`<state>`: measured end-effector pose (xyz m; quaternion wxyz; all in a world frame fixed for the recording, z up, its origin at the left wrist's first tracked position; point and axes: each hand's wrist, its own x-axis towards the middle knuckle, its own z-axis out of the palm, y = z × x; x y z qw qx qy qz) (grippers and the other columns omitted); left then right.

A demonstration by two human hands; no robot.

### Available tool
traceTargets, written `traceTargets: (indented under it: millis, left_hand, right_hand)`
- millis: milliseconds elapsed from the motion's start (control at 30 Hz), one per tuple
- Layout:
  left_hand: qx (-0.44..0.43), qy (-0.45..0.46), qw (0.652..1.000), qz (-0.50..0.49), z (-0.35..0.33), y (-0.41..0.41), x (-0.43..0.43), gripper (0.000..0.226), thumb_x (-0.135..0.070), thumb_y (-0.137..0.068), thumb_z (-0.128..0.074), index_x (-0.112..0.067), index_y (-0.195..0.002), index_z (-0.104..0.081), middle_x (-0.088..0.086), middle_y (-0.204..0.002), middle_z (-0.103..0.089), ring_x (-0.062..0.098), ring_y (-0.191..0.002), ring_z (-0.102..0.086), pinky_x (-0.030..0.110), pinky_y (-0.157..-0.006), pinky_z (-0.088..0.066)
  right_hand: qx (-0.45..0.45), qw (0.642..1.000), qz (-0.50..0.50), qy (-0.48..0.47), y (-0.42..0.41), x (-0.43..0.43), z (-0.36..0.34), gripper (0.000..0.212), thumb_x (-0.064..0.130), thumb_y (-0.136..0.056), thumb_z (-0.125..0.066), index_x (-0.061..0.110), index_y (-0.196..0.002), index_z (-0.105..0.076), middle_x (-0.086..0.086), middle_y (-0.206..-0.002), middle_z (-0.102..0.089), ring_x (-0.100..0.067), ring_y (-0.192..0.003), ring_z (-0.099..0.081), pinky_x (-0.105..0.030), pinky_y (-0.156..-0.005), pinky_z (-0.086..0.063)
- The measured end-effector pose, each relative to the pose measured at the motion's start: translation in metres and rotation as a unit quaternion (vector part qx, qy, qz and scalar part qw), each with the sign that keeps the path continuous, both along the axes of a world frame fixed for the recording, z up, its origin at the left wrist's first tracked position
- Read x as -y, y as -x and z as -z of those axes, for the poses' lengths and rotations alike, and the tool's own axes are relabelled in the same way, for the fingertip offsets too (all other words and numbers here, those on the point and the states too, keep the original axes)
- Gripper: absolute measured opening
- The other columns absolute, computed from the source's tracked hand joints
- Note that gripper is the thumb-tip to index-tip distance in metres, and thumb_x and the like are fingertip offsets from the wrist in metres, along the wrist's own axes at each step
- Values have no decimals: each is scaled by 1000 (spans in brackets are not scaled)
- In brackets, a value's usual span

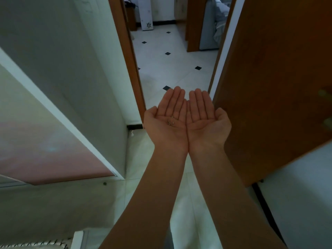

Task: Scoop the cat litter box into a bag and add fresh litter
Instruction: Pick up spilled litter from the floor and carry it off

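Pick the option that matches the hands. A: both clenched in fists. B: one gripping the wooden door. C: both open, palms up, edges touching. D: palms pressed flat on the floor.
C: the left hand and right hand show straight fingers, palms up, little-finger edges together.

White floor (177, 62) with black diamond insets, brown wooden door (273, 87)

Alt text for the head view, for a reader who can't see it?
The left hand and right hand are held out palms up, edges touching, before a door frame; a few small grains lie in the left palm. A brown door stands on the right; white floor with black diamonds lies beyond.
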<state>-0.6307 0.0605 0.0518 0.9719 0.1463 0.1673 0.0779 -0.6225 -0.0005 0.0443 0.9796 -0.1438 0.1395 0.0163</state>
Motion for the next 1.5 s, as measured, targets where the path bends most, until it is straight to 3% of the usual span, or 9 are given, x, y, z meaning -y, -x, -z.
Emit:
traceTargets:
  millis: [500, 767, 1167, 1333, 1500]
  left_hand:
    - [9, -4, 995, 95, -8, -251, -34, 52, -27, -104, -25, 2, -118, -66, 19, -119, -71, 29, -114, -67, 40, -108, -46]
    - [-15, -17, 996, 89, 10, -387, -12, 52, -25, -101, -27, 5, -117, -67, 21, -117, -71, 31, -112, -68, 42, -109, -46]
    - [8, -31, 996, 83, -14, -589, 38, 52, -24, -98, -28, 7, -117, -66, 22, -117, -71, 32, -115, -67, 42, -111, -44]
    - [15, -26, 990, 136, -10, -662, 66, 52, -24, -98, -30, 7, -115, -67, 23, -116, -71, 33, -114, -67, 42, -110, -45]
    - [8, -10, 968, 250, 7, -740, 104, 52, -24, -98, -30, 8, -114, -67, 24, -114, -71, 34, -113, -68, 43, -110, -45]
  right_hand:
    - [11, 996, 83, -8, -241, -34, -6, 54, 35, -106, -22, 3, -117, -65, -15, -121, -69, -29, -118, -64, -41, -111, -41]
    - [-35, 994, 106, -14, -376, -12, 8, 53, 31, -106, -25, -1, -116, -66, -18, -113, -72, -29, -107, -69, -41, -104, -48]
    - [-15, 994, 107, -11, -578, 37, -13, 52, 29, -105, -25, -3, -119, -64, -20, -115, -71, -29, -107, -69, -39, -102, -50]
    - [-7, 986, 167, -9, -644, 63, -10, 52, 29, -105, -25, -3, -119, -64, -19, -114, -71, -28, -107, -70, -38, -102, -50]
    - [-9, 961, 275, -6, -704, 96, 5, 54, 28, -105, -23, -3, -118, -64, -20, -114, -71, -29, -109, -69, -39, -105, -48]
